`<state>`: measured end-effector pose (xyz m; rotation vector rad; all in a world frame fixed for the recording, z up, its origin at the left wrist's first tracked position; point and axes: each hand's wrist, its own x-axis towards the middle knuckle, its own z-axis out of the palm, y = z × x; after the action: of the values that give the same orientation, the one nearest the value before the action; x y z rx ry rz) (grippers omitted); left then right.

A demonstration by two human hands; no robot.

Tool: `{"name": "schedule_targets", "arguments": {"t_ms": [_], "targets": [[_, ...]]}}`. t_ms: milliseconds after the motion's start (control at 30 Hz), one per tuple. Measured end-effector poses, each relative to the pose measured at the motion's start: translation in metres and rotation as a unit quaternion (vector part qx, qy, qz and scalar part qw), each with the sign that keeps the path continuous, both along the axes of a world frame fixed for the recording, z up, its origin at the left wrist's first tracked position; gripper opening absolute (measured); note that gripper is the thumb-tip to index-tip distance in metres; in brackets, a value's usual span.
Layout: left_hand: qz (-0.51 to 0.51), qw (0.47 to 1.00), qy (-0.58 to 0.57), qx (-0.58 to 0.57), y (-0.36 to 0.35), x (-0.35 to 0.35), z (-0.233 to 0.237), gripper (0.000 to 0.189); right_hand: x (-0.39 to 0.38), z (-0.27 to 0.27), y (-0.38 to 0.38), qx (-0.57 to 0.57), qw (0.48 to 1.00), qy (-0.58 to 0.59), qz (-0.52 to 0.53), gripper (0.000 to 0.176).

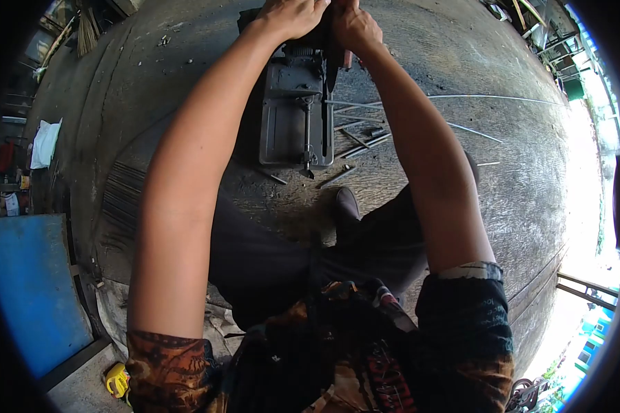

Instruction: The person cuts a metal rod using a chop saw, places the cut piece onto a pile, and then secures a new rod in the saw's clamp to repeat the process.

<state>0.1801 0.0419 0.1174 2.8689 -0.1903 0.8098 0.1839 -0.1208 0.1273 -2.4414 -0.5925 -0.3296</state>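
A dark metal cut-off saw [274, 131] stands on the floor ahead of me, its base tray towards me and a vise screw [307, 131] running along it. At the top edge of the view, my left hand [293, 17] is at the saw's upper part with its fingers curled. Close beside it, my right hand [357, 29] is closed at the saw's head. The frame's edge cuts off both hands' fingertips, so what they grip is hidden. Between the hands, a dark cutting disc [331, 65] shows edge-on, with a red part [347, 60] to its right.
Thin metal rods and short cut pieces [357, 148] lie right of the saw. A bundle of dark rods [124, 196] lies at left. My shoe [347, 202] is near the saw's base. A blue panel [34, 282] and yellow tape measure [117, 380] are at lower left.
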Motion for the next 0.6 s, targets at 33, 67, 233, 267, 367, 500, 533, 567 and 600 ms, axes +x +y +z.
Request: {"name": "schedule_targets", "arguments": {"t_ms": [33,67,233,267,367,500,533,567,600], "targets": [[0.014,0.998,-0.054,0.038,-0.001,0.0,0.001,0.075,0.0,-0.001,0.0,0.0,1.0,-0.001,0.001,0.066],[0.015,0.998,-0.055,0.038,0.0,-0.001,0.001,0.075,0.0,-0.003,0.001,0.012,1.0,0.004,0.0,0.065],[0.0,0.994,0.102,-0.049,-0.02,-0.042,0.047,0.077,-0.006,0.0,-0.001,0.027,0.999,0.035,-0.007,0.066],[-0.004,0.994,0.104,-0.043,-0.019,-0.046,0.046,0.077,-0.007,-0.003,-0.001,0.036,0.999,0.019,-0.009,0.064],[-0.078,0.995,0.035,-0.049,-0.005,-0.054,0.034,0.077,0.003,-0.012,-0.011,0.032,0.998,0.049,-0.025,0.059],[-0.095,0.986,-0.063,-0.126,0.007,-0.096,-0.011,0.074,-0.012,-0.077,-0.037,0.346,0.934,0.04,-0.084,0.049],[-0.099,0.986,-0.088,-0.103,0.013,-0.102,-0.028,0.072,-0.033,-0.092,-0.045,0.396,0.899,0.106,-0.155,0.045],[-0.101,0.985,-0.115,-0.082,0.018,-0.11,-0.045,0.07,-0.054,-0.11,-0.053,0.439,0.854,0.169,-0.223,0.041],[-0.097,0.988,-0.09,-0.075,0.022,-0.12,-0.063,0.068,-0.067,-0.156,-0.054,0.413,0.851,0.14,-0.292,0.039]]}}
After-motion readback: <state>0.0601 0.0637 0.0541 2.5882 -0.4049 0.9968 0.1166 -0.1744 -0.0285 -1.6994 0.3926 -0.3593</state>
